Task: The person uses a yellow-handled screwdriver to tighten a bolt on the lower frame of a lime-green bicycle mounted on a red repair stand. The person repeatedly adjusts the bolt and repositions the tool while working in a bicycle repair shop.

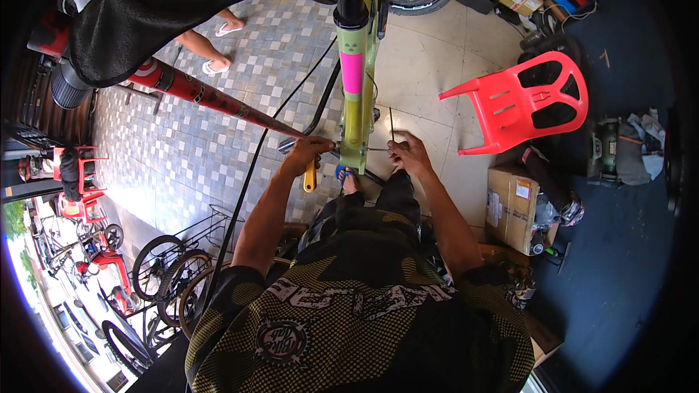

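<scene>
- Left hand point(309, 151) closed around yellow-handled tool point(311, 175), beside green bike frame point(357, 113).
- Right hand point(408, 153) pinching thin cable point(391, 125) at frame.
- Red plastic chair point(524, 102) nearby on floor.

Both hands at the lower end of a green bicycle frame

The left hand point(309, 151) grips a yellow-handled tool point(310, 177) against the green bicycle frame point(355, 113), which carries a pink band. The right hand point(406, 151) pinches a thin dark cable point(391, 125) just beside the frame. A red plastic chair point(526, 102) stands to the right, above a cardboard box point(510, 207).
</scene>
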`<state>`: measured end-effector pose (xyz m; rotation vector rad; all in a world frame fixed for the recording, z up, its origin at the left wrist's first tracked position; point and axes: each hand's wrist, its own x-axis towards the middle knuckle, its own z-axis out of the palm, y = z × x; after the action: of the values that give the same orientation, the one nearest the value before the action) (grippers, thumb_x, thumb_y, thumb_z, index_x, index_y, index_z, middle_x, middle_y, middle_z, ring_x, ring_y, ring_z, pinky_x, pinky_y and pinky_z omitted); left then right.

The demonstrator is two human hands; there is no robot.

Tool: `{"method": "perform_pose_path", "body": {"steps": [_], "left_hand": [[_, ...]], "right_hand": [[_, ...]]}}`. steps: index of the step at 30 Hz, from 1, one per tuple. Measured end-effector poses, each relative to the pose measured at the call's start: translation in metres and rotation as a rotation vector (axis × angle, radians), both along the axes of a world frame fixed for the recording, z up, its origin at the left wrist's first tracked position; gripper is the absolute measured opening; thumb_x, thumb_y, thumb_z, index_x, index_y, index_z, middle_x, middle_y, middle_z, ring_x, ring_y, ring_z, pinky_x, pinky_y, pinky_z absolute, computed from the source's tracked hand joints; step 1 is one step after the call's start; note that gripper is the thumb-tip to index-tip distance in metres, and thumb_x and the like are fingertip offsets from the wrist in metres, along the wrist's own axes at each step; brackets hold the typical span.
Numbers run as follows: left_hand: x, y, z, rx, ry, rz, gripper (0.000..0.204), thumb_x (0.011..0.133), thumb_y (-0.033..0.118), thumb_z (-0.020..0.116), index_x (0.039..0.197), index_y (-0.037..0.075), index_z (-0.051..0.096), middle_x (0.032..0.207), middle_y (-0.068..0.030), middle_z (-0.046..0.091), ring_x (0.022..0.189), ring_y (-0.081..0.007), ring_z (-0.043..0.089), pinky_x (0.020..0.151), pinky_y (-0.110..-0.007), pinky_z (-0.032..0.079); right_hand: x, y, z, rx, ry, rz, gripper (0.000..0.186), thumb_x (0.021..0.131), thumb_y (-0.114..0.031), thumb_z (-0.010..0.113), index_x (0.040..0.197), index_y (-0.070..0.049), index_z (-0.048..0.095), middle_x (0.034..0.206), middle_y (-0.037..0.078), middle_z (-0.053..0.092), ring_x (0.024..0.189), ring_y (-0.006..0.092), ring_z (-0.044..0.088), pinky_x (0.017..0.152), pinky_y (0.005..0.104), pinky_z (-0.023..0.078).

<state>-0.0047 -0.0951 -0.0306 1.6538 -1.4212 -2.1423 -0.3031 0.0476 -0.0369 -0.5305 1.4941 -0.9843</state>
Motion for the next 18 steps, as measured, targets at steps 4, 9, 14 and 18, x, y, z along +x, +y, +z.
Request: {"method": "perform_pose_path", "body": {"steps": [4, 9, 14, 18], "left_hand": [[-0.001, -0.001, -0.002, 0.001, 0.005, -0.007, 0.031, 0.089, 0.027, 0.08, 0.111, 0.006, 0.076, 0.079, 0.0001, 0.062, 0.059, -0.0101, 0.053, 0.052, -0.03, 0.05], [0.0, -0.002, 0.0, 0.018, 0.002, 0.003, 0.029, 0.089, 0.026, 0.08, 0.111, 0.006, 0.076, 0.08, 0.0, 0.063, 0.059, -0.01, 0.052, 0.052, -0.03, 0.05], [0.0, 0.0, -0.004, 0.021, 0.032, 0.02, 0.029, 0.09, 0.025, 0.08, 0.11, 0.006, 0.076, 0.08, 0.0003, 0.063, 0.061, -0.0097, 0.051, 0.053, -0.03, 0.05], [0.001, 0.0, -0.01, 0.031, 0.05, 0.02, 0.028, 0.09, 0.025, 0.08, 0.11, 0.005, 0.076, 0.08, 0.0006, 0.062, 0.061, -0.0097, 0.05, 0.053, -0.029, 0.05]], "right_hand": [[0.0, 0.018, -0.03, -0.134, -0.119, 0.079, 0.029, 0.099, -0.009, 0.066, 0.127, -0.001, 0.064, 0.098, 0.011, 0.071, 0.089, 0.0152, 0.069, 0.07, 0.0319, 0.058], [0.003, 0.017, -0.015, -0.268, 0.663, 0.411, 0.016, 0.098, -0.014, 0.068, 0.11, -0.006, 0.073, 0.103, 0.013, 0.071, 0.094, 0.0253, 0.07, 0.082, 0.0376, 0.055], [0.003, 0.019, -0.007, -0.464, 0.799, 0.338, 0.012, 0.098, -0.015, 0.068, 0.105, -0.006, 0.073, 0.098, 0.01, 0.072, 0.09, 0.0236, 0.07, 0.08, 0.0352, 0.054], [0.003, 0.018, -0.006, -0.185, 0.226, 0.247, 0.018, 0.099, -0.017, 0.069, 0.113, -0.005, 0.069, 0.088, 0.009, 0.072, 0.072, 0.0174, 0.07, 0.063, 0.0316, 0.054]]}}
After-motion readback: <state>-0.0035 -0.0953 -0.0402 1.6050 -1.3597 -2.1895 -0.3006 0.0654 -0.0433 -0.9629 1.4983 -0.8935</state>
